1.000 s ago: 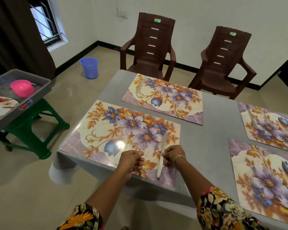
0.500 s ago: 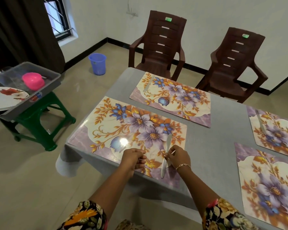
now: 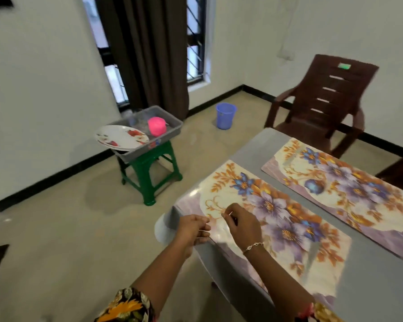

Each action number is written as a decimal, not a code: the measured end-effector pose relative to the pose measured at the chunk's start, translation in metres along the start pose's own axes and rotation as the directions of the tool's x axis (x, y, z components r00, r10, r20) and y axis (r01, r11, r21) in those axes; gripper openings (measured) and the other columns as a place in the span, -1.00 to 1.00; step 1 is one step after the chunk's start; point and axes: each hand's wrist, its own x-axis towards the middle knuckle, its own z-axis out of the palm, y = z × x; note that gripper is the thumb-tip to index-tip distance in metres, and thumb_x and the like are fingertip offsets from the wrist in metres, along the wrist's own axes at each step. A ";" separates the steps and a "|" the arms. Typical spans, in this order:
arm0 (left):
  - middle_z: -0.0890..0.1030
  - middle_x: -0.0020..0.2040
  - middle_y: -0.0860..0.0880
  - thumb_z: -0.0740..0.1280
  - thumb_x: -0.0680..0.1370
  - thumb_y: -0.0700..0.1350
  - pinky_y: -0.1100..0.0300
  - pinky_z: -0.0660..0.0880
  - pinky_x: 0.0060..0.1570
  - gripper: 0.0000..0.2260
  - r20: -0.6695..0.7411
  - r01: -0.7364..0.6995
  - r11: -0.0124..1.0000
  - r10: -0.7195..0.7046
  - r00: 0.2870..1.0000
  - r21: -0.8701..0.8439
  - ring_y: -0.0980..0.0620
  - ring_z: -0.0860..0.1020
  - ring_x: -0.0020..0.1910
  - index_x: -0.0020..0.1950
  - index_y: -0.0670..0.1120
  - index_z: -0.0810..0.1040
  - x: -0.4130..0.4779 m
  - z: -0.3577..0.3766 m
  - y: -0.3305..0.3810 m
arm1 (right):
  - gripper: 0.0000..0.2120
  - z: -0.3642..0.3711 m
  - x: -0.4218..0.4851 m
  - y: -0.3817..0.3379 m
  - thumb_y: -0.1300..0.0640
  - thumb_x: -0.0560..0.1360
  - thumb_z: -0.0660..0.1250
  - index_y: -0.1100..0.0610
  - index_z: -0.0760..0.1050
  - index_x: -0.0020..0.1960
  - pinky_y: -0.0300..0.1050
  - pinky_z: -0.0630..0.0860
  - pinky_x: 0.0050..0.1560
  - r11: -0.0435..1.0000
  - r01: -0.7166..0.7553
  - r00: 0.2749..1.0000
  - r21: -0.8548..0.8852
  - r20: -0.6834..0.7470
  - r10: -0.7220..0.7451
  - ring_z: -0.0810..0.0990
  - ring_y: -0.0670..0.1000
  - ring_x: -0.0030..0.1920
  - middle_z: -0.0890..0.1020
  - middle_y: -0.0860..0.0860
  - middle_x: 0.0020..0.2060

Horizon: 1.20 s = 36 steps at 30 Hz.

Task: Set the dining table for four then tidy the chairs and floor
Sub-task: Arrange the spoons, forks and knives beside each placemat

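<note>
My left hand [image 3: 192,228] hovers at the near left corner of the grey table [image 3: 370,287], fingers curled, pinching a thin pale sliver too small to identify. My right hand [image 3: 240,223] is over the near floral placemat [image 3: 277,219] and pinches a similar thin pale sliver between thumb and fingertips. A table knife [image 3: 312,252] lies blurred on that mat to the right of my right wrist. A second floral placemat [image 3: 335,182] lies farther back. White flowered plates [image 3: 121,138] and a pink bowl [image 3: 157,125] sit in a grey tray [image 3: 170,129].
The tray rests on a green stool [image 3: 149,168] on the floor left of the table. A blue bucket [image 3: 225,115] stands near the curtained window. One brown plastic chair [image 3: 323,96] is behind the table's far end; another chair's edge [image 3: 400,173] shows at right.
My view has swung left toward the stool and window. Both hands moved left from beside the knife to the table corner, the right hand lifting off the mat.
</note>
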 end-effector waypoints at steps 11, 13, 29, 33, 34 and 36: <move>0.51 -0.34 -0.06 0.22 0.56 -0.29 0.32 0.44 -0.49 -0.87 -0.146 -0.042 0.986 0.019 0.989 -0.160 0.08 0.45 -0.45 -0.14 -0.14 0.50 0.089 -0.171 0.077 | -0.90 0.130 0.120 -0.117 0.08 0.50 0.32 0.11 0.53 -0.06 -0.29 0.32 -0.32 0.993 0.097 0.984 0.060 0.144 -0.105 0.47 -0.06 -0.31 0.51 -0.09 -0.34; 0.52 -0.33 -0.07 0.22 0.56 -0.30 0.31 0.44 -0.47 -0.87 -0.161 -0.040 0.986 0.014 0.987 -0.164 0.06 0.45 -0.42 -0.14 -0.15 0.51 0.106 -0.205 0.092 | -0.88 0.154 0.143 -0.143 0.08 0.50 0.32 0.12 0.53 -0.04 -0.23 0.32 -0.29 0.995 0.079 0.982 0.054 0.166 -0.087 0.47 -0.05 -0.33 0.50 -0.08 -0.35; 0.55 -0.29 -0.11 0.24 0.57 -0.28 0.20 0.49 -0.35 -0.90 -0.178 -0.013 0.992 -0.009 0.984 -0.126 0.01 0.48 -0.37 -0.01 -0.22 0.54 0.277 -0.339 0.219 | -0.91 0.275 0.334 -0.226 0.20 0.49 0.32 0.04 0.43 -0.13 -0.30 0.31 -0.34 0.992 -0.107 0.972 0.069 0.218 0.089 0.49 0.00 -0.26 0.47 -0.13 -0.35; 0.56 -0.27 -0.12 0.26 0.56 -0.26 0.20 0.50 -0.33 -0.91 -0.174 0.008 0.995 -0.025 0.984 -0.101 0.02 0.49 -0.37 -0.01 -0.22 0.55 0.340 -0.349 0.266 | -0.89 0.296 0.408 -0.233 0.21 0.49 0.31 0.05 0.41 -0.14 -0.23 0.37 -0.24 0.986 -0.149 0.966 0.078 0.225 0.129 0.51 0.03 -0.26 0.53 -0.02 -0.30; 0.57 -0.26 -0.13 0.26 0.56 -0.26 0.20 0.51 -0.32 -0.92 -0.174 0.023 0.995 -0.040 0.984 -0.099 0.01 0.50 -0.36 -0.03 -0.21 0.55 0.354 -0.350 0.280 | -0.90 0.299 0.426 -0.234 0.21 0.49 0.30 0.05 0.42 -0.14 -0.22 0.39 -0.22 0.985 -0.160 0.964 0.069 0.228 0.141 0.51 0.03 -0.25 0.54 0.00 -0.29; 0.58 -0.23 -0.15 0.27 0.56 -0.25 0.18 0.52 -0.31 -0.94 -0.166 0.053 0.994 -0.070 0.984 -0.099 0.00 0.51 -0.34 -0.07 -0.18 0.53 0.382 -0.351 0.305 | -0.93 0.303 0.461 -0.237 0.23 0.48 0.29 0.08 0.45 -0.13 -0.19 0.42 -0.20 0.982 -0.181 0.960 0.059 0.227 0.164 0.53 0.07 -0.23 0.56 0.04 -0.27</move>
